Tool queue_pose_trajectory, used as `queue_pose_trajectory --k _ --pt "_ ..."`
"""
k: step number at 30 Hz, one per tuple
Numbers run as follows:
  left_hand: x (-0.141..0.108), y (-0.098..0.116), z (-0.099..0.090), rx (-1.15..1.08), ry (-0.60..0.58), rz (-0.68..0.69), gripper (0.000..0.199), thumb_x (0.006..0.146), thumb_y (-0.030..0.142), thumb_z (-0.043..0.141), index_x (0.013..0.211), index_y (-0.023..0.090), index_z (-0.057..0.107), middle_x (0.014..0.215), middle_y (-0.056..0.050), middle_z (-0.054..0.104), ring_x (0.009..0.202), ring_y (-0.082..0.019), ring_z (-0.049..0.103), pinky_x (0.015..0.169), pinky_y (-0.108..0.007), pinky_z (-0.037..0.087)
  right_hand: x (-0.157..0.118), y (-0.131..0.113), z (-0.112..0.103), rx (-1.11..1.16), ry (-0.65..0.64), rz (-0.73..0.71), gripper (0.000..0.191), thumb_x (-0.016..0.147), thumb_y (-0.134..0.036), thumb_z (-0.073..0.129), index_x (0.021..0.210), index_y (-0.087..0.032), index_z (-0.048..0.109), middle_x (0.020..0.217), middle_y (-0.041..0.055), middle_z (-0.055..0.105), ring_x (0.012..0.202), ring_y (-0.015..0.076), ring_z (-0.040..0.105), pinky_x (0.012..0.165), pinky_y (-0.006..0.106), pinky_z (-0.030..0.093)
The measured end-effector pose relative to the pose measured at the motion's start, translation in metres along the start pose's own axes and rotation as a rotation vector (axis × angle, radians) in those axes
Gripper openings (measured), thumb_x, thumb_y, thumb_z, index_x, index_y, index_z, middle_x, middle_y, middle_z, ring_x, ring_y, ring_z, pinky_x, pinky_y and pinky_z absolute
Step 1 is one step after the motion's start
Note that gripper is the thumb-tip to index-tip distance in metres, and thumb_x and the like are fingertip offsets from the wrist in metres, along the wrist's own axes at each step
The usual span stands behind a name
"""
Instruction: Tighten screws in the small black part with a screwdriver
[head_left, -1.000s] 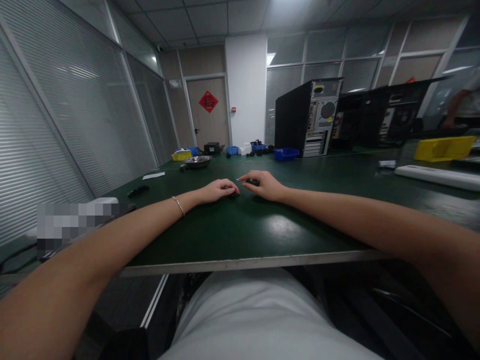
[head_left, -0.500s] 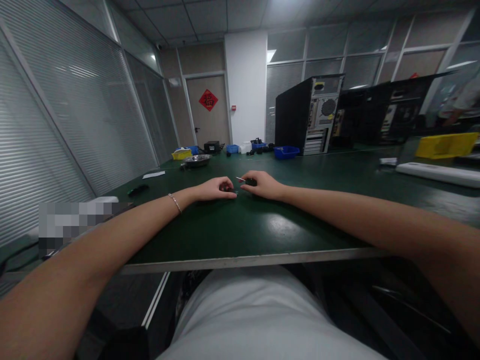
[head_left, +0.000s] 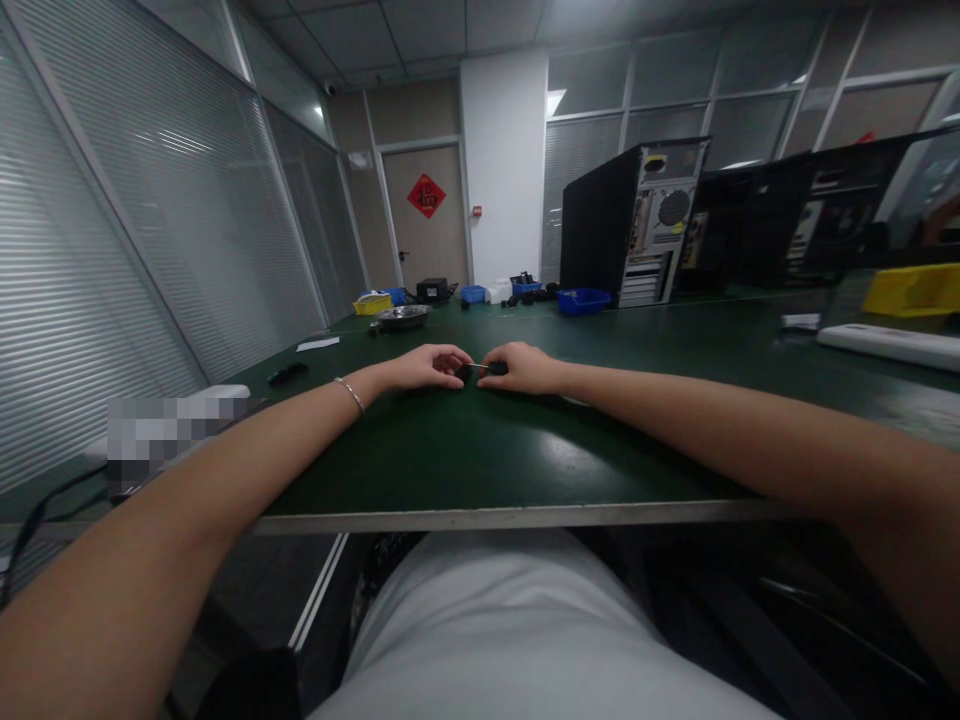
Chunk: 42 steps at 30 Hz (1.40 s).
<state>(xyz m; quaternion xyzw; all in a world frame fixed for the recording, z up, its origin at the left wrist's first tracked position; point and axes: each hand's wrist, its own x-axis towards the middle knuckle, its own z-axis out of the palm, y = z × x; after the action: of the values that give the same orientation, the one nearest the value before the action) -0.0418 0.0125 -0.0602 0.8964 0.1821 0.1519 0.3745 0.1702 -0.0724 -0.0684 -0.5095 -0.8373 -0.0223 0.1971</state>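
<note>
My left hand (head_left: 424, 368), with a bracelet at the wrist, is closed around a small black part (head_left: 465, 373) just above the green tabletop (head_left: 480, 450). The part's exact kind is too small to make out. My right hand (head_left: 531, 369) grips the dark handle of a small screwdriver (head_left: 496, 369). Its thin metal shaft points left, and the tip meets or nearly meets the black part. The fingers hide much of both things.
A metal bowl (head_left: 402, 317) and a white slip (head_left: 318, 344) lie at the far left, near a dark mouse-like object (head_left: 288, 373). Blue trays (head_left: 583, 302) and a computer tower (head_left: 637, 228) stand at the back. A yellow bin (head_left: 911, 290) is on the right.
The screwdriver has swung from a tilt to nearly level, and its tip has come to the black part. My hands have turned slightly. The whole view has shifted a little.
</note>
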Motion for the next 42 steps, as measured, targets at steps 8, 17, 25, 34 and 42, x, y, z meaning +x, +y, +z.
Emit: queue_pose_trajectory --k 8,17,25,34,42 --pt "0.005 -0.002 0.009 -0.104 0.069 0.038 0.050 0.064 0.024 0.070 0.111 0.016 0.053 0.087 -0.005 0.062 0.081 -0.016 0.059 0.075 -0.031 0.045 -0.006 -0.004 0.003 0.033 0.284 -0.070 0.031 0.077 -0.039 0.058 0.099 -0.018 0.064 0.088 0.0049 0.064 0.072 0.0158 0.055 0.059 0.023 0.037" --pt "0.011 0.003 0.026 -0.075 0.186 0.116 0.048 0.064 0.027 0.071 0.107 0.015 0.051 0.078 -0.002 0.063 0.072 -0.014 0.060 0.068 -0.028 0.046 -0.007 -0.003 0.004 0.010 0.372 -0.029 0.028 0.077 -0.039 0.058 0.095 -0.018 0.064 0.088 0.0055 0.063 0.074 0.0173 0.055 0.061 0.024 0.037" --pt "0.012 0.002 0.027 -0.123 0.209 0.153 0.046 0.064 0.025 0.072 0.103 0.015 0.050 0.080 -0.003 0.063 0.073 -0.015 0.061 0.068 -0.029 0.046 -0.010 -0.004 0.002 0.017 0.384 -0.066 0.025 0.077 -0.035 0.059 0.095 -0.018 0.064 0.087 0.0052 0.062 0.075 0.0173 0.054 0.064 0.025 0.037" --pt "0.011 0.007 0.029 -0.136 0.248 0.191 0.044 0.065 0.024 0.071 0.103 0.015 0.049 0.082 -0.004 0.064 0.078 -0.016 0.062 0.074 -0.031 0.046 -0.010 -0.005 0.001 0.041 0.434 -0.090 0.024 0.078 -0.032 0.058 0.096 -0.018 0.064 0.087 0.0051 0.062 0.077 0.0172 0.055 0.065 0.025 0.037" --pt "0.013 0.003 0.030 -0.187 0.243 0.194 0.043 0.064 0.019 0.071 0.100 0.014 0.048 0.085 -0.006 0.064 0.081 -0.018 0.063 0.076 -0.034 0.047 -0.009 -0.004 0.002 0.026 0.433 -0.137 0.022 0.078 -0.031 0.059 0.094 -0.018 0.064 0.083 0.0041 0.061 0.075 0.0166 0.055 0.065 0.024 0.037"
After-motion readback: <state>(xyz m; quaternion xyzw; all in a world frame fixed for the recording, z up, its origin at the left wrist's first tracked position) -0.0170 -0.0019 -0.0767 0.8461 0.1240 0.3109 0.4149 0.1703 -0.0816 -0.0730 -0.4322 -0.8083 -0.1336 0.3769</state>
